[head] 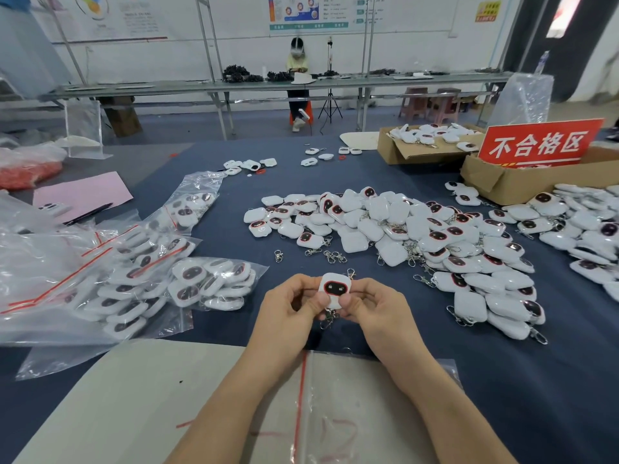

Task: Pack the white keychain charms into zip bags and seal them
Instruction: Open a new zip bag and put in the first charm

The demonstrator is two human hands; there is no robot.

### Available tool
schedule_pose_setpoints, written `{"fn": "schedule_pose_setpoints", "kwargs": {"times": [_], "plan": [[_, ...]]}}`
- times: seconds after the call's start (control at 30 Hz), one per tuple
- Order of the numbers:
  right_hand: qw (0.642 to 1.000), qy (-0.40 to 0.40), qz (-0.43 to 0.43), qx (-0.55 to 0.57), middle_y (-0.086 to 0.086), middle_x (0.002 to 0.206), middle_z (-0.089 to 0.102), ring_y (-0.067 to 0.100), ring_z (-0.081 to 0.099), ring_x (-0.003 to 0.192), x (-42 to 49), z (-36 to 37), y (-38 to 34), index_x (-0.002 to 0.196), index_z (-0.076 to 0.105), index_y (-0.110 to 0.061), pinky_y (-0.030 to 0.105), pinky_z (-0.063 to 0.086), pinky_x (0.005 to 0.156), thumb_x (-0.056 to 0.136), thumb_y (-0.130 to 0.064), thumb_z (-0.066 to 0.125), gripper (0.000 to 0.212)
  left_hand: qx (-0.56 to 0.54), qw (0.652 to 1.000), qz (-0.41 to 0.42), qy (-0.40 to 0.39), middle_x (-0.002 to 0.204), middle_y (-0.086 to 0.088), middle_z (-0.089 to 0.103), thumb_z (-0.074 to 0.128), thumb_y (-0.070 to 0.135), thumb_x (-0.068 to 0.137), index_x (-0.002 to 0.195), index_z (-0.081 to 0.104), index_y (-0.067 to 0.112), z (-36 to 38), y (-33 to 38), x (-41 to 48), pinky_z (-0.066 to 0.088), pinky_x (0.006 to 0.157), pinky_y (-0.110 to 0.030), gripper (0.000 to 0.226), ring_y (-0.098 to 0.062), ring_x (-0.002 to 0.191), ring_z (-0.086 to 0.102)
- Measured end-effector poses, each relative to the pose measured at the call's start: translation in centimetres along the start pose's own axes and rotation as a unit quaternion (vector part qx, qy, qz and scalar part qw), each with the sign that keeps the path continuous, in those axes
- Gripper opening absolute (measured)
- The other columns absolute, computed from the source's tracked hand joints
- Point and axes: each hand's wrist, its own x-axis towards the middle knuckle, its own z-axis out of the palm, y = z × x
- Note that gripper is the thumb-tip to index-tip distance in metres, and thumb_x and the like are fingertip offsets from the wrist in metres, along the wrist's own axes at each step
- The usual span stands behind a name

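Lying far left of the held charm (335, 291), filled zip bags (134, 272) with red seal strips, piled on the blue table (502, 380), each full of white charms. Behind them, a pink paper sheet (82, 195) with a dark pen across its near edge. Nearer than the charm and under both forearms, an empty zip bag (335, 413) flat on a pale board (134, 406), red strip running away from the viewer.

Held up just above the table, face toward the camera: one white charm with a dark, red-rimmed face. Left hand (288, 316) closed on its left edge, thumb pressed on the lower front. Right hand (375, 313) closed on its right edge in the same way. Metal clips hanging below the fingers, between the two hands.

Beyond the charm and to its right, a large loose heap of charms (402, 236), some face up, some face down. Further right, cardboard boxes (495, 182) and a red sign (539, 142) with white characters.
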Motion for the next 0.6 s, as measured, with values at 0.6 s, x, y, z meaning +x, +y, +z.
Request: {"fn": "schedule_pose_setpoints", "kwargs": {"times": [0.6], "plan": [[0.988, -0.068, -0.041, 0.133, 0.016, 0.107, 0.075, 0.027, 0.071, 0.108, -0.8, -0.4, -1.0, 0.098, 0.068, -0.018, 0.025, 0.054, 0.090, 0.091, -0.028, 0.067, 0.012, 0.065, 0.991, 0.113, 0.043, 0.100, 0.012, 0.073, 0.071, 0.014, 0.094, 0.095, 0.070, 0.035, 1.2, 1.0, -1.1, 0.048, 0.079, -0.014, 0.021, -0.009, 0.096, 0.069]]}}
